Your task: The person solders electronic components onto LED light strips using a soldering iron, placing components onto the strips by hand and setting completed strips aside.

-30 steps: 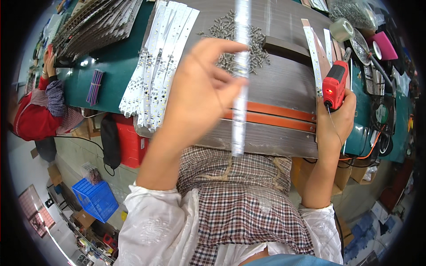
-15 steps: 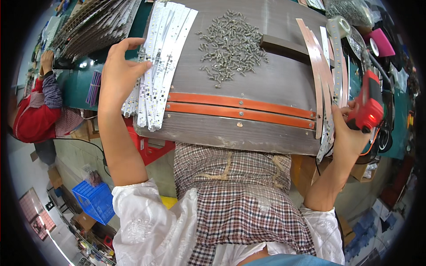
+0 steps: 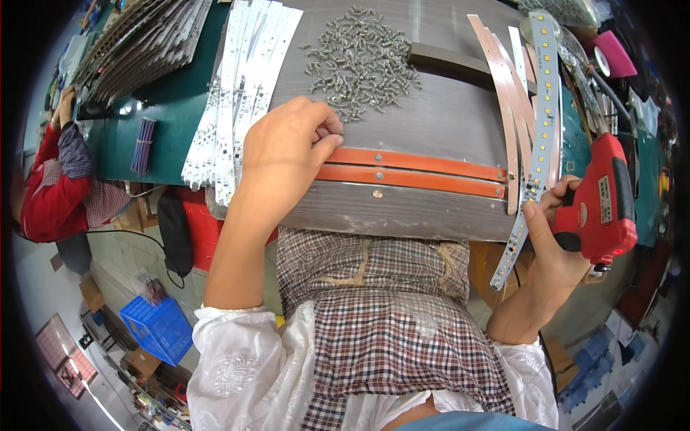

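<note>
— We see the left hand (image 3: pixel 287 154) over at the heap of small grey metal screws (image 3: pixel 359 61) now; half a second ago it was out on the stack of white strip boards (image 3: pixel 241 86) at the left edge of the grey work board (image 3: pixel 431 122).

— Right, and its fingertips are pressed together at the heap's near edge, just above the two orange strips (image 3: pixel 417 172). We can't tell whether a screw is pinched between them; the fingers hide it.

— Over on the right, the right hand (image 3: pixel 557 244) is wrapped around the red pistol-shaped electric screwdriver (image 3: pixel 600 205), and it has come up closer to the board.

— It's also pinning the long white strip with yellow dots (image 3: pixel 535 144) against the tool with its forefinger. That strip runs from the board's far right corner down past the near edge.

— So we judge this as the pick-a-screw step: strip in hand, driver ready, screw being fetched.

— And another person's red sleeve (image 3: pixel 43 194) sits far left, well apart.
</note>
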Available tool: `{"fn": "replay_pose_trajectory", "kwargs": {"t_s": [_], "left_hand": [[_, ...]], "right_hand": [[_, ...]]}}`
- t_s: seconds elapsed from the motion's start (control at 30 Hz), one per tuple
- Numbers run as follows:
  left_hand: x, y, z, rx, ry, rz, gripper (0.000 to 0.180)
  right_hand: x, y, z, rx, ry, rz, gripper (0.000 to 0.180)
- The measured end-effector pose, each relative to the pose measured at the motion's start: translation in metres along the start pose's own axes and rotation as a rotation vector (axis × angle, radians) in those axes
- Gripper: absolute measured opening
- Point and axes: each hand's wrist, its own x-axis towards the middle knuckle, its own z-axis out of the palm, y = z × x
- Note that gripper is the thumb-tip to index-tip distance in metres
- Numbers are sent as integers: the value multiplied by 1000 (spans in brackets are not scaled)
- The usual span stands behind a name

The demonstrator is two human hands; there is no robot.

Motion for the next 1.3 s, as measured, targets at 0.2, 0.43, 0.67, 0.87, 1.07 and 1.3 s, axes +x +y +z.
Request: {"fn": "replay_pose_trajectory", "kwargs": {"t_s": [0.2, 0.43, 0.67, 0.87, 1.07, 1.3], "left_hand": [[5, -5, 3, 139, -9, 91, 11], [4, 6, 3, 134, 27, 69, 15], [5, 49, 28, -880, -47, -101, 12], [8, 68, 57, -1362, -201, -203, 15], [7, 67, 67, -1426, -276, -253, 16], [7, 67, 66, -1449, -320, -288, 23]], "right_hand": [[-4, 3, 1, 43, -18, 34, 58], [-10, 8, 5, 107, -78, 107, 57], [-12, 17, 34, 301, -153, 211, 46], [-14, 22, 40, 398, -177, 255, 47], [-13, 24, 40, 397, -141, 230, 44], [-14, 27, 40, 409, -152, 237, 44]]}}
